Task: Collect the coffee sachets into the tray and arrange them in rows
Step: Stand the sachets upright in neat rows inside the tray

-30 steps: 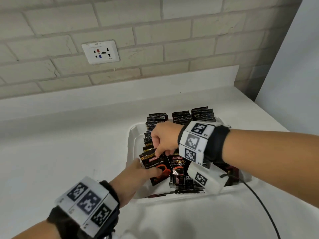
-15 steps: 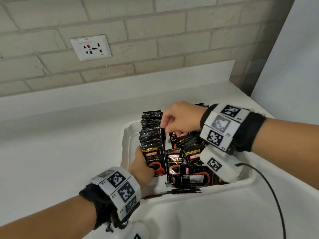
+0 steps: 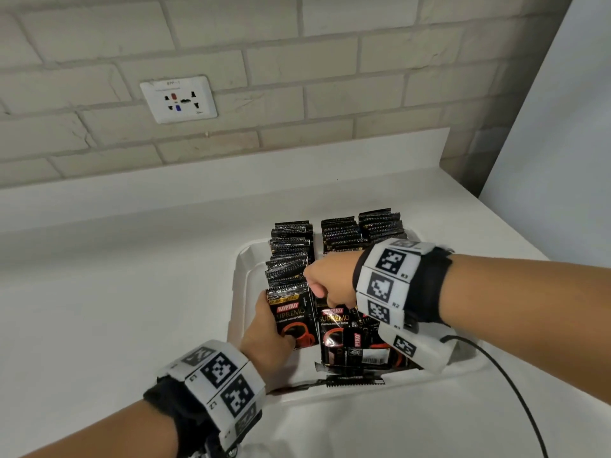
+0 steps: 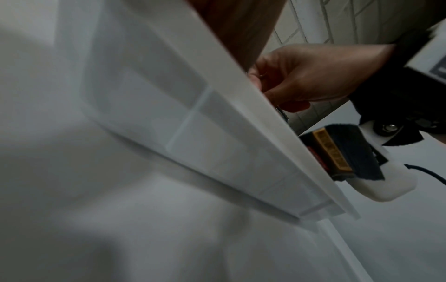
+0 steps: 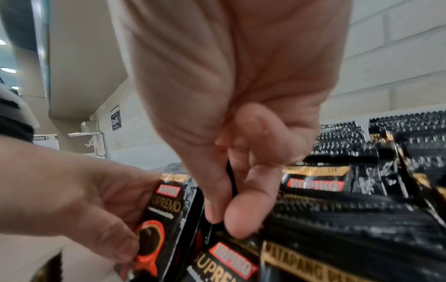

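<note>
The job looked nearly finished: the white tray [image 3: 244, 285], sitting near the worktop's right edge, already carried three rows of black coffee sachets [image 3: 344, 234] standing on edge from its far wall toward its near wall. The left hand [image 3: 267, 342] gripped the front sachet of the left row [image 3: 291, 317], bracing that row upright. The right hand [image 3: 330, 284] pinched the top edge of a sachet in the middle row [image 5: 231, 253] between thumb and fingers. What remained, apparently, was tidying: one sachet lying flat [image 3: 355, 380] by the near wall still needed standing up. No loose sachets showed on the worktop [image 3: 132, 292].
</note>
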